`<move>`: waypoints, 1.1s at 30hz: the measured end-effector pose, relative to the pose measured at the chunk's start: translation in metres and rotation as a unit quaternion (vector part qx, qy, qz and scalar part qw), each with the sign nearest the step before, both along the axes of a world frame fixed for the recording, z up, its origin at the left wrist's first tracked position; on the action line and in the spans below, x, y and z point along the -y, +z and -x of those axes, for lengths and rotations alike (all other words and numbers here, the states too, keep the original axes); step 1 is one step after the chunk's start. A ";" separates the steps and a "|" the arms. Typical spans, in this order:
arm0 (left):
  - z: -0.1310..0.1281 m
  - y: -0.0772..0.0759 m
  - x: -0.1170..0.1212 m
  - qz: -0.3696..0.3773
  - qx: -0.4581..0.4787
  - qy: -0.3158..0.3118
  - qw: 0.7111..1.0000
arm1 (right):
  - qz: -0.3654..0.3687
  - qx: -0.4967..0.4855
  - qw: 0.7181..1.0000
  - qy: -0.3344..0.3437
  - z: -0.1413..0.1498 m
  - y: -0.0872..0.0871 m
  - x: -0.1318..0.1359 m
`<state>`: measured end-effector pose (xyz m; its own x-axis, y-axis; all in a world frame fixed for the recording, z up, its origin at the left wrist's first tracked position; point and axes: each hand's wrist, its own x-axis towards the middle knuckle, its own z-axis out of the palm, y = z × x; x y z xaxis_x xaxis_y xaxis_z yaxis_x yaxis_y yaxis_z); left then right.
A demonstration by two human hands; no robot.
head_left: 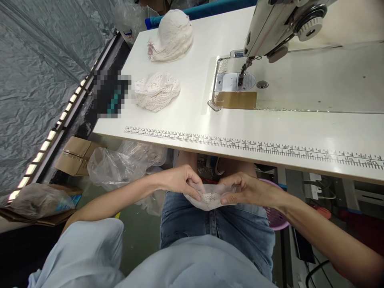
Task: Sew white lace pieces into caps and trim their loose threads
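In the head view, the person's left hand [184, 179] and right hand [249, 190] are close together over the lap. The left thumb and fingers are clamped on the left part of a sheer white piece [207, 204] with a lacy patch in its middle; the right thumb and fingers pinch its right end. The piece spans the gap between the two sets of fingers, just above the blue jeans [186, 226] and clear of the worktop [192, 120].

Straight ahead of the fingers runs the worktop's near edge, with a printed ruler scale [255, 145] along it. Farther ahead and left of the fingers lies a lacy white bundle [157, 93], and beyond that a rounded stack of white pieces [174, 36]. Ahead and right of them stands a sewing machine [270, 30].

Left of the left fingers, below the worktop, are a clear plastic bag [105, 167] and a cardboard box [72, 157]. Beneath the right forearm, near the right fingers, a pink basket [277, 220] is partly hidden.
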<state>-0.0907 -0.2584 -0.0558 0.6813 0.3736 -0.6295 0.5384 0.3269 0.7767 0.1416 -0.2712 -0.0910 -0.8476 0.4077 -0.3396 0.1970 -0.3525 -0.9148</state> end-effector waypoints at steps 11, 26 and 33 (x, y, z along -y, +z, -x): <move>0.004 -0.006 0.002 0.003 0.014 0.016 1.000 | -0.008 0.030 0.999 -0.044 0.002 -0.004 0.002; 0.003 -0.004 0.000 0.005 -0.014 0.033 0.999 | -0.008 0.036 0.998 -0.057 0.000 -0.007 0.002; 0.005 -0.007 0.001 0.003 -0.006 0.039 0.999 | -0.008 0.042 0.998 -0.054 0.001 -0.002 0.001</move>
